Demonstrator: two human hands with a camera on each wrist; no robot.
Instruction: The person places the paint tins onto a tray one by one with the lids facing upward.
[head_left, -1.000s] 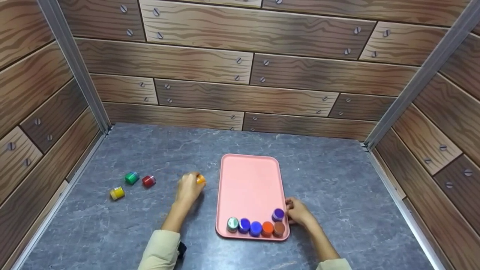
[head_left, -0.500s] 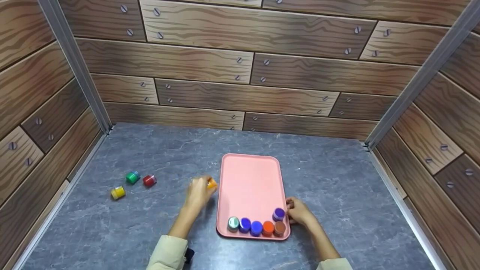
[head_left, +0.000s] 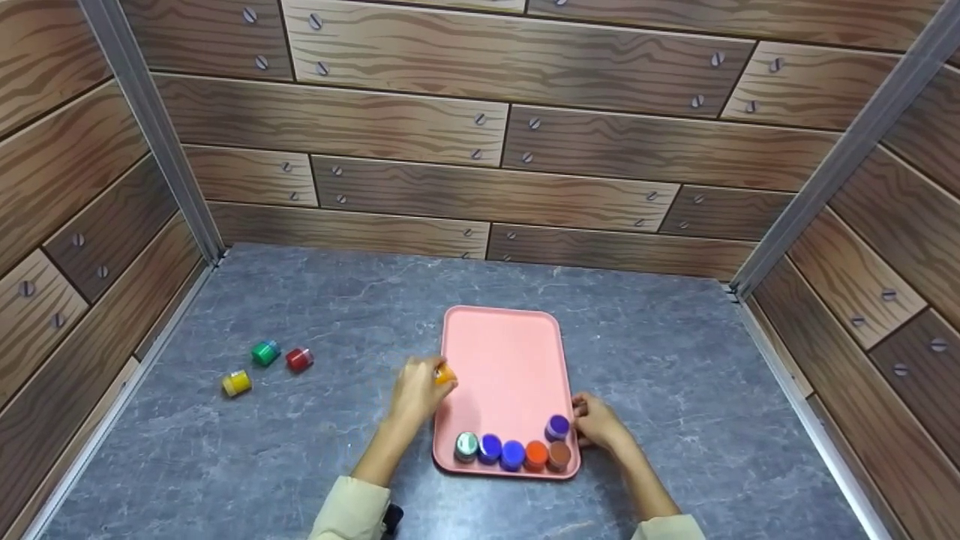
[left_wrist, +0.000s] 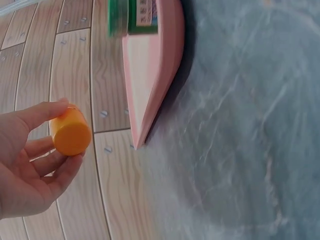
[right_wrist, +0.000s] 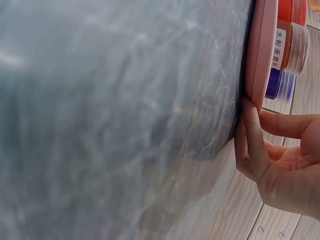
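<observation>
My left hand (head_left: 417, 390) pinches an orange paint jar (left_wrist: 72, 132) between thumb and fingertips, just over the left edge of the pink tray (head_left: 499, 352). At the tray's near right side, my right hand (head_left: 596, 421) grips the rim between thumb and fingers, as the right wrist view shows. A row along the tray's near end holds a green paint jar (head_left: 466, 447), two blue paint jars (head_left: 490, 448), an orange-red paint jar (head_left: 536, 455) and a brown paint jar (head_left: 559, 456). Behind the brown one stands a purple paint jar (head_left: 557, 427).
On the grey marbled table (head_left: 337, 300) at left lie a green jar (head_left: 265, 352), a red jar (head_left: 299, 359) and a yellow jar (head_left: 236, 383). Wood-patterned walls (head_left: 420, 187) enclose the table at the back and both sides.
My left hand has moved right with the orange paint jar, from the bare table to over the tray's left edge. The right hand and the jars on the tray stay put.
</observation>
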